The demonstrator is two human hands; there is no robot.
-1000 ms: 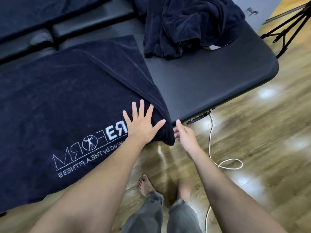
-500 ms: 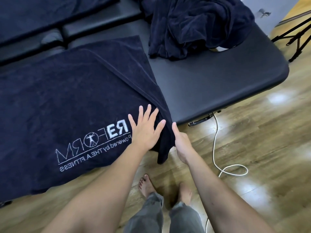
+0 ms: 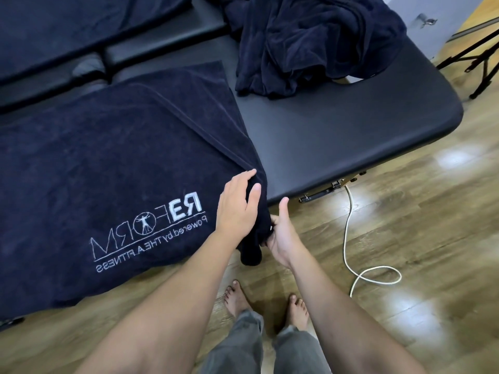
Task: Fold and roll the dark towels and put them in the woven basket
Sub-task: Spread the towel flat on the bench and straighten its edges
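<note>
From my seat, starting at the left: the dark towel [image 3: 108, 163] lies spread flat on the black padded table [image 3: 337, 136], logo side up, its near edge draping over the table's front. One layer is folded over on a diagonal, with the hem running down toward the near right corner. It looks like thick terry — soft, limp, with some weight. I'd judge it will sag wherever it isn't supported and cling to itself rather than slide.

My left hand [image 3: 237, 206] rests on the towel just right of the lettering, fingers together and gently bent over the folded edge, thumb lying on the cloth. I read it as pressing down more than gripping. Just beside it, my right hand [image 3: 280, 233] pinches the corner that hangs off the table, fingers curled into the fabric, thumb raised.

That corner and its hem are the right places to hold — two layers meet there, so a pinch takes both. A grab mid-panel would only bunch it.

Further right, a crumpled heap of dark towels [image 3: 310, 41] sits at the table's far side, not yet folded. A white cable [image 3: 348, 238] loops on the wooden floor. I see no woven basket.
</note>
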